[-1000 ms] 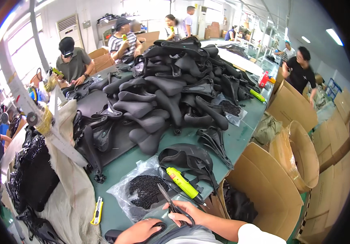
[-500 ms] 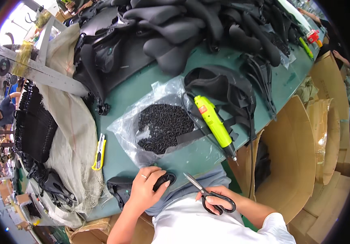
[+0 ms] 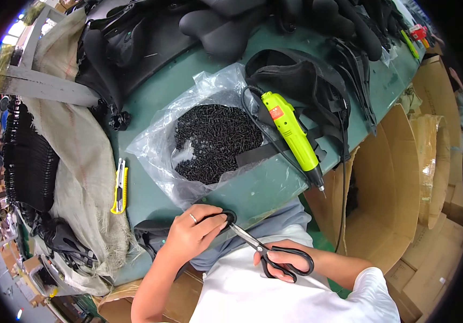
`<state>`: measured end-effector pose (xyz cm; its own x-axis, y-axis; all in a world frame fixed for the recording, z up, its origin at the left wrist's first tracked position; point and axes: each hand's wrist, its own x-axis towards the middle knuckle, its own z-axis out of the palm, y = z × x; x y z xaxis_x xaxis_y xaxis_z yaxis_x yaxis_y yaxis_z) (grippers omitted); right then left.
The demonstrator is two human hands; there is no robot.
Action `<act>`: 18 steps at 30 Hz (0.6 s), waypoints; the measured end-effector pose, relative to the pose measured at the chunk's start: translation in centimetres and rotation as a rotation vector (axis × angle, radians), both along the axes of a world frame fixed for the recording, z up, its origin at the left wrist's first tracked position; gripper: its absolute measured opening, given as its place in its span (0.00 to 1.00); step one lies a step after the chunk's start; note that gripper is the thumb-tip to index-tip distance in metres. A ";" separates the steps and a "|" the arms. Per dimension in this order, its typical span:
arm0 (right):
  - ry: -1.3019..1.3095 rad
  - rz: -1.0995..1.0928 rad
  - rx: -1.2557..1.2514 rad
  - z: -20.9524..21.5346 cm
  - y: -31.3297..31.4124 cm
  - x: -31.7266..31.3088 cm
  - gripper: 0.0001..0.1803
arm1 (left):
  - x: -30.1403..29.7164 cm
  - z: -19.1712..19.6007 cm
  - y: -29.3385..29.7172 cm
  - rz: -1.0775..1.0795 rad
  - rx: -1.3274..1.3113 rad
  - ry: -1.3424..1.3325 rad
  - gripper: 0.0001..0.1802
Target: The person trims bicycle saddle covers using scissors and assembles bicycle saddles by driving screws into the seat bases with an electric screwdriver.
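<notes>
At the table's near edge my left hand (image 3: 192,229) is closed on a black bicycle saddle (image 3: 149,232). One rounded end shows past its fingertips, and the hand covers the middle. My right hand (image 3: 280,262) grips black-handled scissors (image 3: 247,237), their blades pointing up and left. The blade tips meet the saddle's rounded end beside my left fingers; whether they touch or cut it I cannot tell. Beyond my hands lies an open clear plastic bag (image 3: 158,141) of small black screws (image 3: 215,141). A yellow-green electric screwdriver (image 3: 291,132) rests to its right.
A yellow utility knife (image 3: 120,188) lies at the left of the green table (image 3: 153,202). Many black saddles (image 3: 218,32) are heaped at the back. An open cardboard box (image 3: 384,196) stands at the right, with the screwdriver's cord hanging beside it. A woven sack (image 3: 75,145) drapes at the left.
My right hand has brought the scissors leftward, so their tips now reach the saddle's end by my left fingers. The view has tipped nearer, and things on the table sit higher in it.
</notes>
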<state>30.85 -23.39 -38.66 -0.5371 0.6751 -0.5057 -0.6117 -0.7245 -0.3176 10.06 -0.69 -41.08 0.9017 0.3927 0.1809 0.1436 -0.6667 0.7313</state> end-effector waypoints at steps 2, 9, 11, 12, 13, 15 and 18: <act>0.024 -0.029 -0.025 -0.2 0.1 -0.5 0.25 | -0.1 -0.1 -0.1 0.000 0.016 -0.019 0.11; 0.012 -0.121 -0.058 -0.3 -0.1 -2.4 0.25 | 0.1 -0.2 -0.6 0.048 0.077 -0.041 0.12; 0.049 -0.160 -0.105 -0.1 -0.3 -3.2 0.26 | -0.1 -0.1 -0.8 0.054 0.079 -0.039 0.13; 0.090 -0.199 -0.146 0.1 -0.5 -3.6 0.26 | -0.3 -0.1 -0.9 0.063 0.070 -0.034 0.13; 0.131 -0.238 -0.185 0.1 -0.6 -4.0 0.26 | -0.3 -0.1 -1.0 0.071 0.063 -0.029 0.13; 0.156 -0.278 -0.209 0.1 -0.9 -4.9 0.27 | -0.2 0.0 -1.0 0.070 0.074 -0.028 0.13; 0.332 -0.400 -0.258 0.1 -1.2 -5.6 0.27 | -0.2 0.0 -1.0 0.059 0.091 -0.018 0.13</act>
